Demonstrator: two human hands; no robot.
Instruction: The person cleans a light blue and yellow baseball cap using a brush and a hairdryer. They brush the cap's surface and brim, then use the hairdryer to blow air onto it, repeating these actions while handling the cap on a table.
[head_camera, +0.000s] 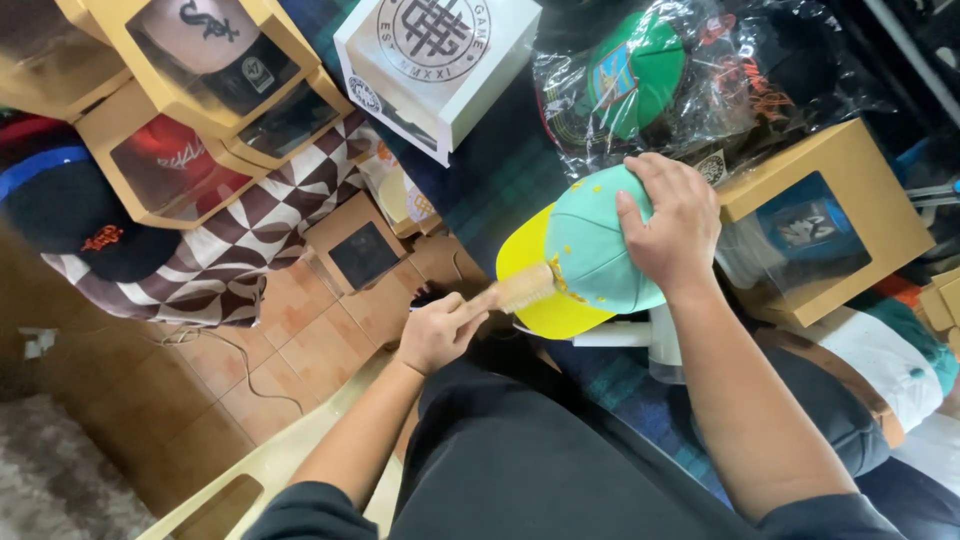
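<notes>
Item: mint-green cotton cap with yellow brim (590, 262) | we steady its crown under our right hand (668, 222) | left hand (438, 330) grips small wooden brush (522, 288) at brim seam | step: brushing; next calls for light strokes.

White box (440, 60), bagged green cap (635, 75), windowed cardboard boxes (830, 220), checkered cloth (270, 225)

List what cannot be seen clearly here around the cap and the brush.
- Head view: the brush handle is hidden inside the left hand.
- Head view: part of the mint crown of the cap is covered by the right hand.
- Head view: the white stand under the cap is mostly hidden by cap and forearm.
- Head view: the caps in the plastic bag are blurred by glare.
</notes>
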